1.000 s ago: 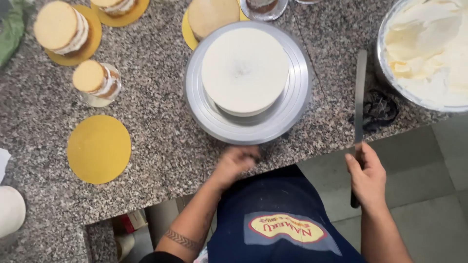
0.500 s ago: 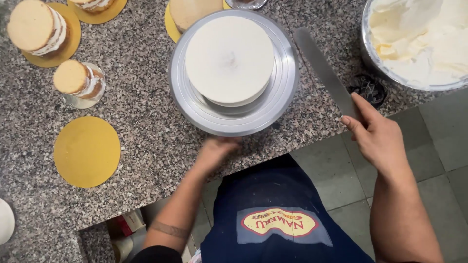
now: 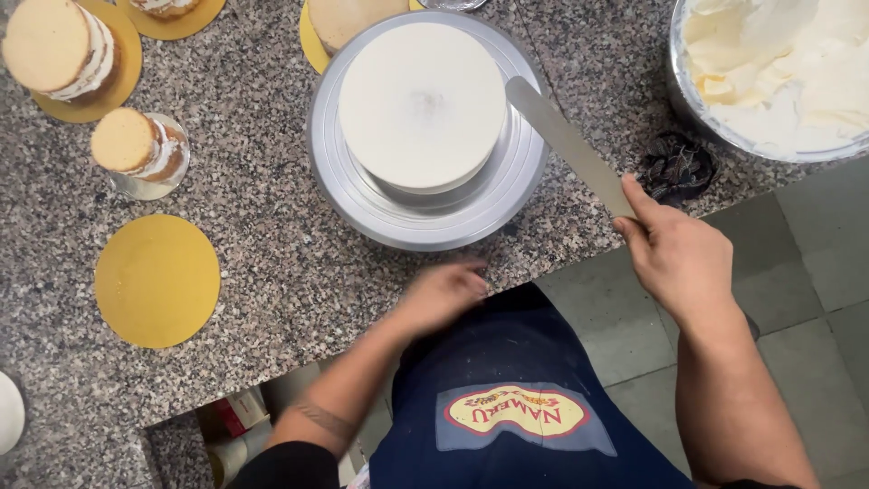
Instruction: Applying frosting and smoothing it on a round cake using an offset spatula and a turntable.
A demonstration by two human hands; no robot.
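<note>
Steel long flat spatula is clamped in the right hand, its tip beside the white frosted round cake; the left hand's blurred fingers cannot be told.

cake on turntable (bowl right, board left).

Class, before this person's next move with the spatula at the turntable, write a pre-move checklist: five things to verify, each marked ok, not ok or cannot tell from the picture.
1. Right hand has a firm grip on the long spatula: ok.
2. Spatula blade free of cream: ok, it looks bare.
3. White frosted cake centred on the metal turntable: ok.
4. Left hand on the turntable rim: not ok, it is at the counter edge, blurred.
5. Bowl of cream close to the right hand: ok.
</note>
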